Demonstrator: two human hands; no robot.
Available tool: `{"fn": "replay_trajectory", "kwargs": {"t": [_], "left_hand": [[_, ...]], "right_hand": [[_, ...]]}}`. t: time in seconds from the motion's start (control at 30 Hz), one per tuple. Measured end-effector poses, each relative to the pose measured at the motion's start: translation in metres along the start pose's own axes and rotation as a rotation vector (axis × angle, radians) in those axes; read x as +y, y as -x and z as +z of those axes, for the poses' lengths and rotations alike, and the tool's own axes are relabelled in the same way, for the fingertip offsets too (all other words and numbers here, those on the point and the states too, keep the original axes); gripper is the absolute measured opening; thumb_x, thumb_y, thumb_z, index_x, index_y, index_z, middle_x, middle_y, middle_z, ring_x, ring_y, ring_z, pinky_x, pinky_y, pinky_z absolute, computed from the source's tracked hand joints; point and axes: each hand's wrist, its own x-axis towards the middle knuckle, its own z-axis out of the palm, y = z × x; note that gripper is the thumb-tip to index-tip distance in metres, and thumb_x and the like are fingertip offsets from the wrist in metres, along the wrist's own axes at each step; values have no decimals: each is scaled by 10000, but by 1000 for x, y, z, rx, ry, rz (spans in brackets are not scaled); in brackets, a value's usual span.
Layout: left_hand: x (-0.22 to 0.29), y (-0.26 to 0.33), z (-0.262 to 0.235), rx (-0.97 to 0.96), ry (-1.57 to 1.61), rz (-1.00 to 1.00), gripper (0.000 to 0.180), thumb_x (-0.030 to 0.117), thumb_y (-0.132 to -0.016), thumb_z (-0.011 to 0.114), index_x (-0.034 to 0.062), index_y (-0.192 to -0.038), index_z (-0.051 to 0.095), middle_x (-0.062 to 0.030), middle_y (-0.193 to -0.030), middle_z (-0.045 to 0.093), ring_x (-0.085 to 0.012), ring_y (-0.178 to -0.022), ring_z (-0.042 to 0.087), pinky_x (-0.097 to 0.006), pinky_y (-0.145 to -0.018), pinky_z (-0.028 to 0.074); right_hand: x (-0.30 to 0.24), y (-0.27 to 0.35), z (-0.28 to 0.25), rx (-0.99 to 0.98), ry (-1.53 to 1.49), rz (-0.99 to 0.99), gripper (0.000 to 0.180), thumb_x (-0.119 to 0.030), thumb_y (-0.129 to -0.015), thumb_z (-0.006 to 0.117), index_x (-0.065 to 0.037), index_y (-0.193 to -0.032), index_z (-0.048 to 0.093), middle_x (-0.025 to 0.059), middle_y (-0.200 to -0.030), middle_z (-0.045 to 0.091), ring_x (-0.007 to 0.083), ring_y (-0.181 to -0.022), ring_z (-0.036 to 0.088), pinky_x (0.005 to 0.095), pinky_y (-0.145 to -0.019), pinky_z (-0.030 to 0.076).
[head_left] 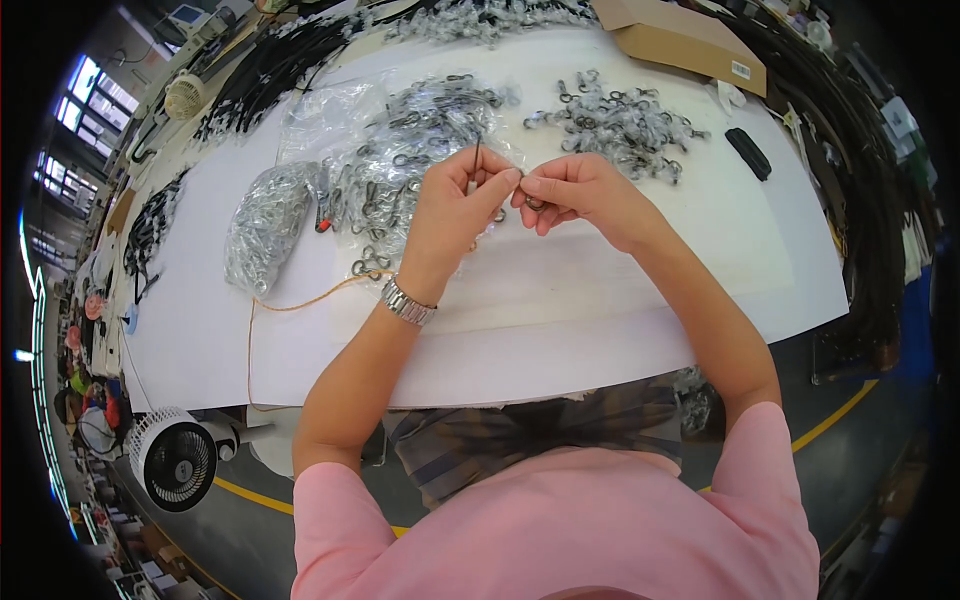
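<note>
Over the white table (620, 330), my two hands meet at the fingertips. My left hand (447, 205) is closed in a pinch around a thin dark stick-like piece (477, 152), its upper end poking up above the fingers. My right hand (590, 195) is closed too, with a small dark metal hook (536, 203) showing under its fingertips. Just beyond my left hand lies a heap of metal hooks in clear plastic wrappers (430, 115). Another pile of wrapped metal hooks (630, 125) lies beyond my right hand. What exactly the fingertips pinch between them is hidden.
A stuffed clear plastic bag (265, 225) lies left, beside a small red-tipped object (323, 225). An orange cord (300, 303) runs toward the near edge. Farther off are black straps (280, 70), a cardboard box (690, 50) and a black oblong object (748, 154). A fan (180, 462) stands lower left.
</note>
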Motion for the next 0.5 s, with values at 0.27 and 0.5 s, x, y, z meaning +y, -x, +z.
{"fn": "replay_trajectory", "kwargs": {"t": [0.27,0.5], "left_hand": [[5,-2,-9,-151,42,-48,134,148,-996,680,25,-1042,652,11,-795,657,-10,-580,454,-183,-491,296],[-7,0,-3,-43,-134,-27,179,190,-992,683,30,-1068,658,37,-699,597,-13,-560,434,-193,-485,288]], "right_hand": [[10,2,-5,-222,-632,264,279,-287,-1062,613,-29,-1084,718,-16,-838,687,83,-662,613,246,-673,533],[11,4,16,36,15,38,248,-234,-998,647,-25,-904,743,-18,-720,648,72,-630,579,237,-603,483]]}}
